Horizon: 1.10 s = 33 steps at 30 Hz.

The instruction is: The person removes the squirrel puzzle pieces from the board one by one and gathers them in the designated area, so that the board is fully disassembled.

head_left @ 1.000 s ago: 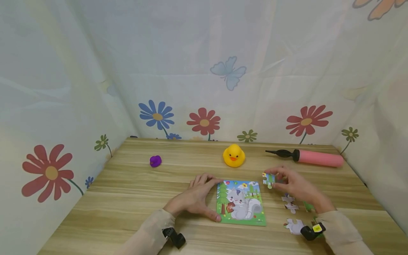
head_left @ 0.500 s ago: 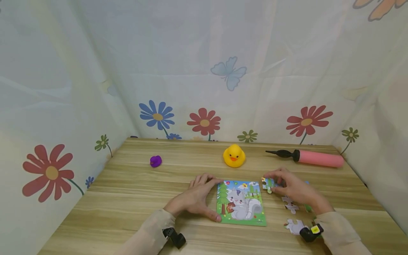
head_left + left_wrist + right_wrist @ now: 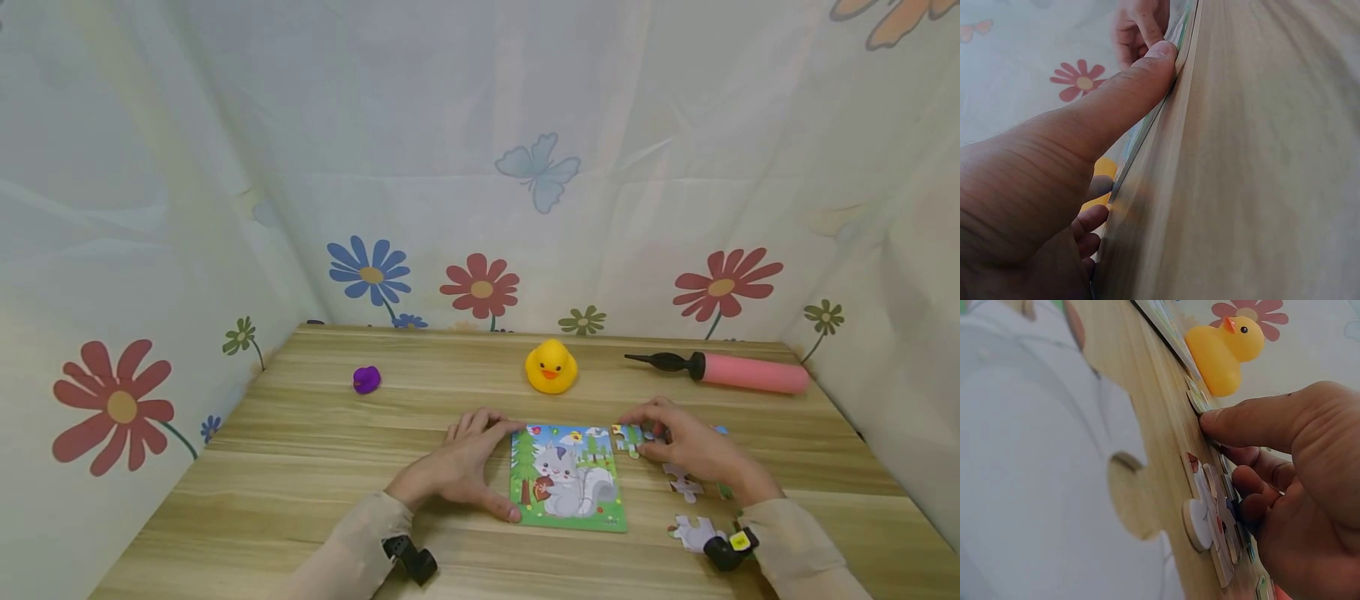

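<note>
My left hand (image 3: 459, 471) rests at the left edge of a square squirrel picture puzzle (image 3: 567, 475). Its thumb touches the near left corner and the forefinger reaches the far left corner; the left wrist view shows the thumb (image 3: 1141, 78) straight along the edge. With thumb and forefinger, my right hand (image 3: 693, 442) pinches a jigsaw piece (image 3: 625, 437) printed in blue and green. This piece lies low over the table, a narrow gap from the picture's upper right edge. Under and beside the right hand are loose jigsaw pieces (image 3: 692, 532), partly hidden by the hand and wrist.
A yellow rubber duck (image 3: 551, 367) sits behind the picture puzzle. Farther left is a small purple duck (image 3: 367, 380). At the back right lies a pink hand pump (image 3: 753, 372) with a black nozzle. Flower-printed curtains (image 3: 420, 192) enclose the wooden table (image 3: 315, 467).
My right hand has lowered the jigsaw piece toward the table and drawn it slightly left, nearer the squirrel picture. The left hand has stayed in place.
</note>
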Each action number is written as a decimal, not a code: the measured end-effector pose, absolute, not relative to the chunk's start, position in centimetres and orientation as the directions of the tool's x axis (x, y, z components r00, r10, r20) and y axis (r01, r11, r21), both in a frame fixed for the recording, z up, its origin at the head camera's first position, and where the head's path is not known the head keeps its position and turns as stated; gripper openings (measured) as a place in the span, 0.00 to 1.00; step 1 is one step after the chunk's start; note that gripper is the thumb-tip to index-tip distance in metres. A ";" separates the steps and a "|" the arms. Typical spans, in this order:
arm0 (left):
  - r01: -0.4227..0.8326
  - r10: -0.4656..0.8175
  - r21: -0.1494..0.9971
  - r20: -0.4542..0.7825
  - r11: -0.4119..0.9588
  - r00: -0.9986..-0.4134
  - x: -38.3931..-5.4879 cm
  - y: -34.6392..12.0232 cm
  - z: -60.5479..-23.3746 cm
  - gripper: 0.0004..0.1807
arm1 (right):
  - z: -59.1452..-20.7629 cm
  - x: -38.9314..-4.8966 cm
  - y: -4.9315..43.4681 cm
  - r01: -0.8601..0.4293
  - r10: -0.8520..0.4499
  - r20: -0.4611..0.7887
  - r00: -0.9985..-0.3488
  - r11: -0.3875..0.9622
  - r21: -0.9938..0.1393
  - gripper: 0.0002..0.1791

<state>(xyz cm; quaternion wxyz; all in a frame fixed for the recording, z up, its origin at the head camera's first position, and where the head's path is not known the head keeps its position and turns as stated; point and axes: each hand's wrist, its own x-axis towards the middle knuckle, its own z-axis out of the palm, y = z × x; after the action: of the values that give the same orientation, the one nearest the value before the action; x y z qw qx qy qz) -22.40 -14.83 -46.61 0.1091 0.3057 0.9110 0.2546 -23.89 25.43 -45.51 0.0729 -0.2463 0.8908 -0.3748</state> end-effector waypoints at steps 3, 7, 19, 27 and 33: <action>0.497 0.611 0.532 -0.048 0.686 -0.791 -22.4 -14.8 -46.7 0.68 | -45.6 -24.0 25.5 -0.386 -0.497 0.052 -0.866 0.598 -0.703 0.21; 0.492 0.606 0.530 -0.052 0.690 -0.794 -22.4 -14.8 -46.7 0.69 | -45.6 -24.0 25.5 -0.372 -0.488 0.039 -0.872 0.609 -0.700 0.21; 0.495 0.605 0.523 -0.049 0.694 -0.795 -22.4 -14.8 -46.8 0.68 | -45.5 -23.9 25.3 -0.339 -0.469 0.008 -0.883 0.626 -0.702 0.22; 0.493 0.604 0.525 -0.051 0.693 -0.795 -22.4 -14.8 -46.8 0.69 | -45.4 -23.8 25.3 -0.333 -0.473 0.012 -0.881 0.601 -0.727 0.24; 0.492 0.605 0.529 -0.051 0.691 -0.795 -22.4 -14.8 -46.8 0.69 | -45.5 -23.9 25.5 -0.342 -0.467 0.037 -0.884 0.589 -0.732 0.24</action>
<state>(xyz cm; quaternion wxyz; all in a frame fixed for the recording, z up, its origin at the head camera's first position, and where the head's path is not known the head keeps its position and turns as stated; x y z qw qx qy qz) -22.43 -14.78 -46.79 0.1113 0.3005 0.9129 0.2530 -23.86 25.49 -45.46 0.0796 -0.2278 0.8879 -0.3917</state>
